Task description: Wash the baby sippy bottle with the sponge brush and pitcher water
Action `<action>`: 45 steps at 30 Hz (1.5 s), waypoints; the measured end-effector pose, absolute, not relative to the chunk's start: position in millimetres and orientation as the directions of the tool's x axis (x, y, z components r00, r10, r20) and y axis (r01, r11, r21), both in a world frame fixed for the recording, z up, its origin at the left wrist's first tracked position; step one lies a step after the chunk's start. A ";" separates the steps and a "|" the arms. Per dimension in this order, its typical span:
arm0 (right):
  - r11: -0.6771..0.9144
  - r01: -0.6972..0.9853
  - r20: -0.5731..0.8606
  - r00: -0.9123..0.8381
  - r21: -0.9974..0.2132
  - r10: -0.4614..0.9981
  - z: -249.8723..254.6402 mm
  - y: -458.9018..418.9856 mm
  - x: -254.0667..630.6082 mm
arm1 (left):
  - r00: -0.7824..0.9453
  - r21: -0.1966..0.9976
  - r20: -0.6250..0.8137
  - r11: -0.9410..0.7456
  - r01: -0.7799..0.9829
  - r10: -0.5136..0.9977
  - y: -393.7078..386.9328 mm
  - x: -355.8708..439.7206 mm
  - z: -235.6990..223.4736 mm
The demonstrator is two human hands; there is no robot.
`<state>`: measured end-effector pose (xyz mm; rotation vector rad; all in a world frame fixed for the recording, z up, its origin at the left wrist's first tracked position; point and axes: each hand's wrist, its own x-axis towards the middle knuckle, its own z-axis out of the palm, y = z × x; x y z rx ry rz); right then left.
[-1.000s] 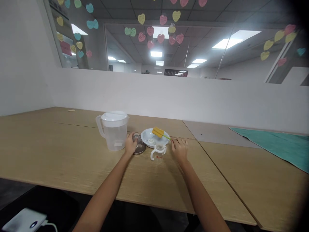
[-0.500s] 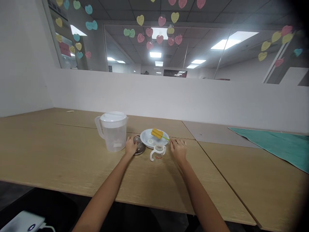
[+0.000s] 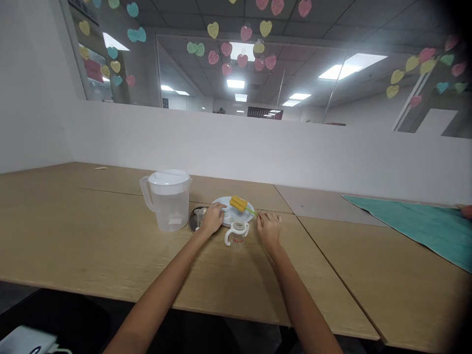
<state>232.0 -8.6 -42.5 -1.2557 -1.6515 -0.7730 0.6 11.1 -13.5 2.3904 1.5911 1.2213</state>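
My right fingers [image 3: 261, 218] hold the sponge [image 3: 238, 203]; whether my left fingers [image 3: 220, 206], at the plate [image 3: 242, 217], grip, I can't tell. The near bottle [image 3: 237, 240], open, seems unfinished.

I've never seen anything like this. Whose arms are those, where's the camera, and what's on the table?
There's no robot here: they are a person's bare arms, seen through one camera worn on that person's head. The right hand holds the green handle of a yellow sponge brush, its head over a pale plate. The left hand is at the plate's left side; its grip is unclear. Beside it is a round metal dish with clear pieces. Also on the table: a white-handled clear bottle, a lidded pitcher and a teal cloth.
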 end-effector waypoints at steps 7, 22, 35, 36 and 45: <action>0.289 0.952 0.915 -0.028 -0.097 0.402 -44.1 -6.9 234.3 | 0.224 0.503 0.406 -0.421 0.755 0.886 42.9 34.0 -5.5; 0.157 0.967 0.919 0.127 -0.198 0.374 -38.7 -13.2 237.5 | -0.104 0.759 0.623 -0.567 0.319 0.775 4.2 -16.7 -5.2; 0.149 0.956 0.853 0.148 -0.253 0.500 -41.9 -10.9 236.0 | -0.029 0.523 0.581 -0.345 0.779 0.814 -11.4 -41.6 -30.0; 0.146 0.958 0.847 0.138 -0.245 0.513 -42.2 -10.4 235.4 | 0.007 0.478 0.563 -0.333 0.813 0.826 -11.6 -40.5 -31.3; 0.143 0.989 0.790 -0.109 0.027 0.603 -36.6 -14.0 230.8 | 0.135 0.214 0.677 -0.369 0.904 0.724 -17.7 -33.2 -28.4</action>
